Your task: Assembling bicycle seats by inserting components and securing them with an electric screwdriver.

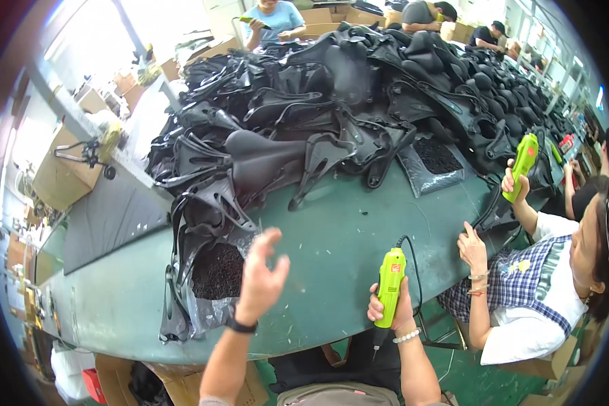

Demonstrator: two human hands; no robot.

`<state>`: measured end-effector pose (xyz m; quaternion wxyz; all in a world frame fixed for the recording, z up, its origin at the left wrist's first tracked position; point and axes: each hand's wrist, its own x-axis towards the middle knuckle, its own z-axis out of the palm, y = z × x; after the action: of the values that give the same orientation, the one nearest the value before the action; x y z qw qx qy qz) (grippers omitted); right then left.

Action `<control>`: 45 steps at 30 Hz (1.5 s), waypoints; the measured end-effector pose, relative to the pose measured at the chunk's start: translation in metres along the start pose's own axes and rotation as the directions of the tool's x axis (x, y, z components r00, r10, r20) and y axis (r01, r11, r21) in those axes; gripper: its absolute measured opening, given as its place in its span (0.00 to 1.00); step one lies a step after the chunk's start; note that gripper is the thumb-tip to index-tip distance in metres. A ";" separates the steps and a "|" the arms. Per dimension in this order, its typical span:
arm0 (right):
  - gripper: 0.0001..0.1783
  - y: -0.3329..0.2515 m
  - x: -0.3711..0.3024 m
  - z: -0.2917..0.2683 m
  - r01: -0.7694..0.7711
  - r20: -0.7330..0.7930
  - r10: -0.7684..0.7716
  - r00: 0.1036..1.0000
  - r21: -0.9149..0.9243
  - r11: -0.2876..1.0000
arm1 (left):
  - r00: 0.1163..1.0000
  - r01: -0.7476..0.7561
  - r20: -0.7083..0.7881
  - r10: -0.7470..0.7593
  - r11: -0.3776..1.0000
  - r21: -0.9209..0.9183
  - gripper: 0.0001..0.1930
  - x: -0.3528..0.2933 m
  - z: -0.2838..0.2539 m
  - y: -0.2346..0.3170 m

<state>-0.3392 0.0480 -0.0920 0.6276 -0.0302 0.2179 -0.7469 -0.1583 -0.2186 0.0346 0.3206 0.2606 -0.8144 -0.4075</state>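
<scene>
My right hand (400,310) is wrapped round a lime-green electric screwdriver (390,284), held upright with its bit pointing down and a black coiled cord leaving its top. My left hand (264,277), with a dark band on the wrist, is raised over the table with its fingers apart; I see nothing in it. Beside it lies an open clear plastic bag (216,272) of small black pieces, too small to make out. Beyond are black bicycle saddles, the nearest one (267,162) lying at the edge of a big heap, and black saddle bases with slots (213,206) around the bag.
The green table (318,250) curves across in front of me. Another bag of small black pieces (438,159) lies farther back. At my right a co-worker (541,271) holds a green screwdriver (523,166). Others work beyond the heap (352,68). A dark mat (115,216) is at left.
</scene>
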 end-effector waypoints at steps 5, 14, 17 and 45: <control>0.52 -0.001 0.001 0.005 -0.030 0.037 0.029 0.999 0.016 0.999 | 0.953 0.056 -0.279 0.116 0.840 0.540 0.41 0.153 -0.023 -0.044; 0.48 0.008 0.008 0.015 -0.096 0.061 0.094 0.994 0.033 0.995 | 0.978 0.011 -0.193 0.083 0.898 0.440 0.31 0.173 -0.065 -0.040; 0.46 0.010 0.012 0.014 -0.093 0.143 0.084 0.986 0.057 0.994 | 0.911 -0.208 -0.282 0.301 0.926 0.314 0.31 0.133 -0.070 0.064; 0.48 0.008 0.008 0.014 0.073 -0.014 -0.073 0.997 0.012 0.997 | 0.994 0.076 0.029 -0.106 0.853 0.516 0.12 0.057 0.097 -0.061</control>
<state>-0.3294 0.0350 -0.0836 0.5986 -0.0292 0.2161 -0.7708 -0.2569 -0.2420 -0.0438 0.1970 0.3633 -0.8890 -0.1975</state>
